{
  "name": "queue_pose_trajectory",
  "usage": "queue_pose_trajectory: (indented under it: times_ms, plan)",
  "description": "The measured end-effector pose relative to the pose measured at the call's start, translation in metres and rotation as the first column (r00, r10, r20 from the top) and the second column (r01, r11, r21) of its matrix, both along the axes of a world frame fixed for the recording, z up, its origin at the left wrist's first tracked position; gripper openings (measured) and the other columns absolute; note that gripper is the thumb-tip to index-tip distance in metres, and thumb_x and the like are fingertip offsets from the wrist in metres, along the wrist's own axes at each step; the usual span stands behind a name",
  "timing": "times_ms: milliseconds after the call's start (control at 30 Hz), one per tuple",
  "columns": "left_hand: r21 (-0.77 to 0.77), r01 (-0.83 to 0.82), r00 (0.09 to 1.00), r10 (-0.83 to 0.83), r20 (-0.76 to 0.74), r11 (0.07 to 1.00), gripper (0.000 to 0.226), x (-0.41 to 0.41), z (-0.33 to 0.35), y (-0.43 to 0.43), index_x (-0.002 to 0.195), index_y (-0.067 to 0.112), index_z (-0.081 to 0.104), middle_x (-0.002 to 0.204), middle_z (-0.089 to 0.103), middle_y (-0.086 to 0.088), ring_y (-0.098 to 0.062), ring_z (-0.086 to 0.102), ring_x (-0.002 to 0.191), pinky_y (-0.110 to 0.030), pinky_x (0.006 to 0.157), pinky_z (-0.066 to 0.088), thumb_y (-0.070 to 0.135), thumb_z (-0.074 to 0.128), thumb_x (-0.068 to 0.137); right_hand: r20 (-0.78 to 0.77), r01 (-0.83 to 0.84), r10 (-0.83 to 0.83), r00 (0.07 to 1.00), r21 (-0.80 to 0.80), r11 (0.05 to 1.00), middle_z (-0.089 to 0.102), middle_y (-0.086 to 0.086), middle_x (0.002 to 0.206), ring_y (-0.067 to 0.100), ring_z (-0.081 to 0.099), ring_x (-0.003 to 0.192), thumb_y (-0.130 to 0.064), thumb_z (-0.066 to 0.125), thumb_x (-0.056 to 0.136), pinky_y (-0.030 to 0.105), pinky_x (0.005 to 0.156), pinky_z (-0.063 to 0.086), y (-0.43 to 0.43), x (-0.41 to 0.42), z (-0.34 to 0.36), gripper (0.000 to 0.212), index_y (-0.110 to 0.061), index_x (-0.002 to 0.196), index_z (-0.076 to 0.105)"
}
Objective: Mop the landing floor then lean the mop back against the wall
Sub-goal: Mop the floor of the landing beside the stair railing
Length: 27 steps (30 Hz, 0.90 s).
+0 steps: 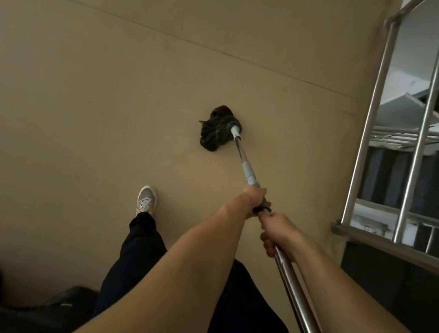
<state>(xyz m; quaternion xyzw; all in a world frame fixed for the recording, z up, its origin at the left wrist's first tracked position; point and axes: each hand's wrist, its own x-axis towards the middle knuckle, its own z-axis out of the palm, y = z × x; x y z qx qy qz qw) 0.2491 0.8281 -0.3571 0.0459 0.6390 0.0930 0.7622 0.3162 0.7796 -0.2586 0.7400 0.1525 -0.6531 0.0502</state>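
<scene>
Your left hand is wrapped around the mop handle just ahead of your right hand, which grips the steel shaft behind it, the two nearly touching. The dark string mop head lies flat on the tan landing floor, ahead of your grey sneaker and near the steel railing.
</scene>
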Motion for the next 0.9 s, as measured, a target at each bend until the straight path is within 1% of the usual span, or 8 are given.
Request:
queue_pose_trajectory:
  times_ms: [100, 233, 300, 367, 467, 533, 700, 900]
  plan:
    - [0.077, -0.039, 0.999, 0.042, -0.034, 0.996, 0.015, -0.029, -0.015, 0.035, 0.110, 0.003, 0.044, 0.074, 0.055, -0.011, -0.020, 0.058, 0.058, -0.036, 0.057, 0.054, 0.012, 0.049, 0.099, -0.030, -0.066, 0.067, 0.997, 0.043, 0.997, 0.043, 0.003, 0.056, 0.012, 0.039, 0.034, -0.036, 0.038, 0.101, 0.024, 0.038, 0.039, 0.038, -0.027, -0.010, 0.025, -0.014, 0.104, 0.050]
    - [0.141, -0.109, 0.988, 0.122, -0.090, 0.984, 0.015, -0.093, -0.045, 0.102, 0.102, 0.000, 0.050, 0.069, 0.058, -0.011, -0.023, 0.058, 0.058, -0.045, 0.080, 0.057, 0.014, 0.054, 0.097, -0.028, -0.130, 0.134, 0.991, 0.126, 0.983, 0.045, 0.005, 0.059, 0.013, 0.043, 0.035, -0.033, 0.038, 0.100, 0.024, 0.038, 0.043, 0.106, -0.092, -0.035, 0.032, -0.010, 0.116, 0.053]
    - [0.168, -0.127, 0.983, 0.147, -0.113, 0.978, 0.013, -0.128, -0.059, 0.139, 0.095, 0.001, 0.051, 0.068, 0.057, -0.011, -0.024, 0.058, 0.058, -0.046, 0.084, 0.056, 0.013, 0.055, 0.096, -0.037, -0.133, 0.140, 0.990, 0.145, 0.980, 0.045, 0.006, 0.058, 0.014, 0.043, 0.035, -0.032, 0.037, 0.101, 0.025, 0.038, 0.043, 0.141, -0.127, -0.050, 0.031, -0.009, 0.117, 0.053]
    - [0.203, -0.133, 0.978, 0.162, -0.133, 0.970, 0.014, -0.166, -0.071, 0.179, 0.092, 0.002, 0.051, 0.069, 0.058, -0.012, -0.024, 0.058, 0.058, -0.046, 0.080, 0.058, 0.014, 0.055, 0.096, -0.052, -0.124, 0.134, 0.990, 0.168, 0.978, 0.045, 0.005, 0.058, 0.013, 0.043, 0.034, -0.032, 0.037, 0.102, 0.024, 0.037, 0.043, 0.178, -0.163, -0.069, 0.031, -0.010, 0.117, 0.052]
    - [0.229, -0.142, 0.975, 0.176, -0.136, 0.963, 0.017, -0.225, -0.091, 0.242, 0.098, 0.001, 0.049, 0.072, 0.056, -0.013, -0.024, 0.057, 0.056, -0.037, 0.056, 0.058, 0.016, 0.056, 0.098, -0.057, -0.089, 0.101, 0.993, 0.193, 0.977, 0.043, 0.005, 0.058, 0.012, 0.040, 0.031, -0.034, 0.038, 0.101, 0.021, 0.035, 0.040, 0.238, -0.220, -0.099, 0.026, -0.012, 0.110, 0.049]
    - [0.251, -0.106, 0.978, 0.147, -0.149, 0.962, 0.018, -0.264, -0.104, 0.288, 0.099, 0.001, 0.050, 0.071, 0.057, -0.013, -0.023, 0.057, 0.054, -0.032, 0.050, 0.055, 0.018, 0.056, 0.098, -0.068, -0.060, 0.075, 0.995, 0.207, 0.976, 0.044, 0.005, 0.058, 0.012, 0.040, 0.033, -0.036, 0.039, 0.101, 0.021, 0.035, 0.039, 0.281, -0.259, -0.121, 0.026, -0.012, 0.104, 0.050]
    - [0.368, -0.044, 0.966, 0.134, -0.222, 0.929, 0.023, -0.351, -0.133, 0.383, 0.108, -0.001, 0.048, 0.072, 0.058, -0.013, -0.022, 0.059, 0.057, -0.041, 0.071, 0.057, 0.018, 0.057, 0.099, -0.113, -0.030, 0.059, 0.992, 0.241, 0.970, 0.046, 0.003, 0.056, 0.013, 0.042, 0.037, -0.041, 0.037, 0.102, 0.025, 0.038, 0.041, 0.370, -0.344, -0.164, 0.039, -0.010, 0.114, 0.058]
    - [0.362, 0.055, 0.963, 0.046, -0.264, 0.931, 0.030, -0.387, -0.145, 0.406, 0.119, 0.000, 0.048, 0.073, 0.060, -0.013, -0.018, 0.062, 0.046, -0.042, 0.074, 0.060, 0.019, 0.057, 0.099, -0.130, 0.013, 0.016, 0.991, 0.217, 0.976, 0.045, 0.000, 0.049, 0.011, 0.041, 0.030, -0.042, 0.038, 0.100, 0.022, 0.036, 0.039, 0.388, -0.381, -0.180, 0.035, -0.013, 0.103, 0.057]
